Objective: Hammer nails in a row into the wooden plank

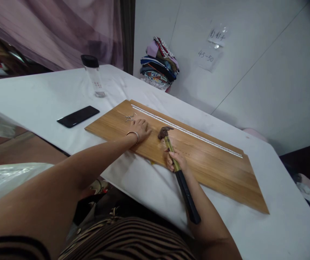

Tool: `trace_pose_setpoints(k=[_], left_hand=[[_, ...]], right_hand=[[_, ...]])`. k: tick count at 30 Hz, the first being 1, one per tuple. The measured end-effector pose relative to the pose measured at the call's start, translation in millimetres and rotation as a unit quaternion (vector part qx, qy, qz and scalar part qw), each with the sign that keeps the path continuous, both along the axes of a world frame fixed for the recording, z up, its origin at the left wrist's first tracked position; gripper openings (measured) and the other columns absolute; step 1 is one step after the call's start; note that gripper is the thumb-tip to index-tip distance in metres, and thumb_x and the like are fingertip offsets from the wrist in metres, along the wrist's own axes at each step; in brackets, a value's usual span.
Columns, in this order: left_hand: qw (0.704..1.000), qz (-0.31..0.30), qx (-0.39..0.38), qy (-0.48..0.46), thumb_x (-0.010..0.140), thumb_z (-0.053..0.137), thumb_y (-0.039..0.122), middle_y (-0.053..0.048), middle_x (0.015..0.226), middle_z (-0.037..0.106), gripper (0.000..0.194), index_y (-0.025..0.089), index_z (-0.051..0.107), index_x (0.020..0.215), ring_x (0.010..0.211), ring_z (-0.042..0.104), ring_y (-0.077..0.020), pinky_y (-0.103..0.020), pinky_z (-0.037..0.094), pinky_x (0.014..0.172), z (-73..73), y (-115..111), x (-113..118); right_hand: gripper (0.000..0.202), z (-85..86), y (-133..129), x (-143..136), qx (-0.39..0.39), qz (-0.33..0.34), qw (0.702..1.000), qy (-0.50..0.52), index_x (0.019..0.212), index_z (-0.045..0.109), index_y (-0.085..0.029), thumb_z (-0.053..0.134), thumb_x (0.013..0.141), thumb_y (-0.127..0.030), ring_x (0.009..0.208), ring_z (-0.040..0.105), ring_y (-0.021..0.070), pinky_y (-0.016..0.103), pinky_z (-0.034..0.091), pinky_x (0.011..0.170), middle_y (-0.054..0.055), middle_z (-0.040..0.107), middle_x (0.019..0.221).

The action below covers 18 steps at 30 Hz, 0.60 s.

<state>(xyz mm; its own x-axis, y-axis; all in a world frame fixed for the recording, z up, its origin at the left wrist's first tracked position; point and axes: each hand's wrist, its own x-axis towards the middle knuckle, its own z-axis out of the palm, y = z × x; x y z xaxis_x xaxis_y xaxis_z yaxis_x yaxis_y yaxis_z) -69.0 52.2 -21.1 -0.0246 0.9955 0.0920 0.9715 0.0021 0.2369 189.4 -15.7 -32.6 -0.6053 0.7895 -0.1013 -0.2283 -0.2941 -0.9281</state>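
Observation:
A wooden board [214,166] lies on the white-covered table. My left hand [140,130], with a bracelet at the wrist, rests palm down on the board, fingers stretched out. Just beyond its fingertips is a small scatter of nails [129,118]. My right hand [177,161] is closed around the handle of a claw hammer [186,195]. Its rusty metal head is over the board, and the black grip end points back towards me. Small dark dots [186,153] mark the board beside the right hand. Two thin white marked strips [187,130] run along the board's far side.
A black phone [78,116] lies left of the board on the table [35,94]. Behind it stands a clear bottle with a black lid [93,74]. Folded clothes [159,66] are stacked against the wall, where paper notes [210,57] hang. A plastic bag [5,180] is at lower left.

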Motion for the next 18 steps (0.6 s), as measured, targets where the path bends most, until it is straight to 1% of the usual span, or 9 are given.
trace_pose_setpoints(k=[7,14,18], left_hand=[[1.000,0.003,0.001,0.003,0.103,0.044,0.050,-0.015,0.157,0.060,0.051,0.021,0.069,0.135,0.147,0.048,-0.0348,-0.052,0.033,0.120,-0.3,-0.1,-0.8],[1.000,0.002,0.002,0.004,0.102,0.043,0.048,-0.016,0.153,0.062,0.049,0.020,0.071,0.132,0.145,0.049,-0.0348,-0.053,0.034,0.120,-2.2,1.1,-0.5],[1.000,0.001,0.005,0.013,0.102,0.043,0.048,-0.015,0.151,0.063,0.048,0.021,0.071,0.131,0.145,0.049,-0.0335,-0.052,0.035,0.119,-1.4,0.9,-1.0]], right_hand=[[0.043,3.1,-0.3,-1.2,-0.011,-0.002,1.000,0.001,0.098,0.063,-0.021,0.081,0.075,-0.053,0.029,0.039,0.0086,0.020,0.033,0.029,-0.012,0.052,0.048],[0.041,1.7,-0.6,-0.2,0.000,0.002,1.000,0.001,0.100,0.062,-0.021,0.079,0.079,-0.052,0.030,0.039,0.0082,0.019,0.034,0.031,-0.011,0.052,0.049],[0.043,1.9,-0.9,-0.4,-0.005,0.000,1.000,-0.005,0.100,0.064,-0.020,0.081,0.077,-0.052,0.030,0.040,0.0082,0.020,0.035,0.031,-0.011,0.053,0.049]])
